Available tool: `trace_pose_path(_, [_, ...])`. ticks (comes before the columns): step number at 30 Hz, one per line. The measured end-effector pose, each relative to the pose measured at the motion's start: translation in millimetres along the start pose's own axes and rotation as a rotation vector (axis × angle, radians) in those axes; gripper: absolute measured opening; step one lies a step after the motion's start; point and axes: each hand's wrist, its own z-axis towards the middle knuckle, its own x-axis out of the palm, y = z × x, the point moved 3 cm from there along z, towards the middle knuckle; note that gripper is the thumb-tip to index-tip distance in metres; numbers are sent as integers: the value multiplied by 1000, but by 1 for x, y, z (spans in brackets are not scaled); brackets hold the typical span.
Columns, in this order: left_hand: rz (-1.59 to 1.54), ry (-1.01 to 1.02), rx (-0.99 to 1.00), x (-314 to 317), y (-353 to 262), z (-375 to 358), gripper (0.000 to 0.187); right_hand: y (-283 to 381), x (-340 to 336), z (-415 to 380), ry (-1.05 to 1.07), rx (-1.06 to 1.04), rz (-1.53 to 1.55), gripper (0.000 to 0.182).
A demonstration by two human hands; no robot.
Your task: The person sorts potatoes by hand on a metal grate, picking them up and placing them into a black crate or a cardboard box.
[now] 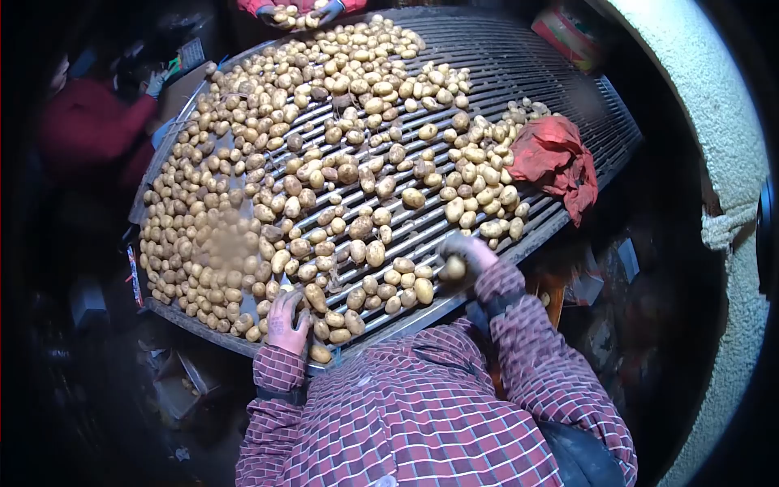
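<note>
Many yellow-brown potatoes point(381, 217) lie on a slatted metal table point(495, 57), heaped thickest on the left. At the near edge my left hand point(286, 322) rests among them, thumb spread from the fingers, fingertips at a small pale patch I cannot make out. Several loose potatoes lie just right of that hand. My right hand point(471, 253), smeared by motion, is curled over a potato point(454, 268) above the slats near the front edge. A small cluster of potatoes point(406, 282) lies between my two hands.
A crumpled red bag point(556, 158) lies on the right of the table beside a potato heap. Across the table, another person's gloved hands point(296, 15) hold potatoes. A second person in a dark red sleeve point(97, 122) is at the left. A pale rough post point(730, 122) stands right.
</note>
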Motion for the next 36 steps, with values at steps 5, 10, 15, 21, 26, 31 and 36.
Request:
trace_pose_path(5, [64, 121, 147, 17, -67, 65, 42, -28, 72, -33, -138, 10, -1437, 43])
trace_pose_path(10, [496, 502, 247, 91, -122, 126, 52, -35, 82, -25, -148, 37, -1380, 45])
trace_pose_path(15, [486, 494, 135, 94, -130, 143, 48, -26, 47, -26, 27, -184, -700, 59])
trace_pose_path(21, [-761, 79, -142, 48, -44, 80, 63, 9, 47, -28, 152, 29, 291, 49])
trace_pose_path(26, [-1706, -66, -505, -25, 1, -22, 63, 25, 85, 63, 104, -465, -576, 51])
trace_pose_path(31, [-1791, -491, -670, -45, 55, -106, 44, 51, 177, 75, 241, -433, -1583, 58])
trace_pose_path(36, [-1683, -915, -649, -81, 87, -216, 48, 35, 156, 118, 277, -480, -1184, 59])
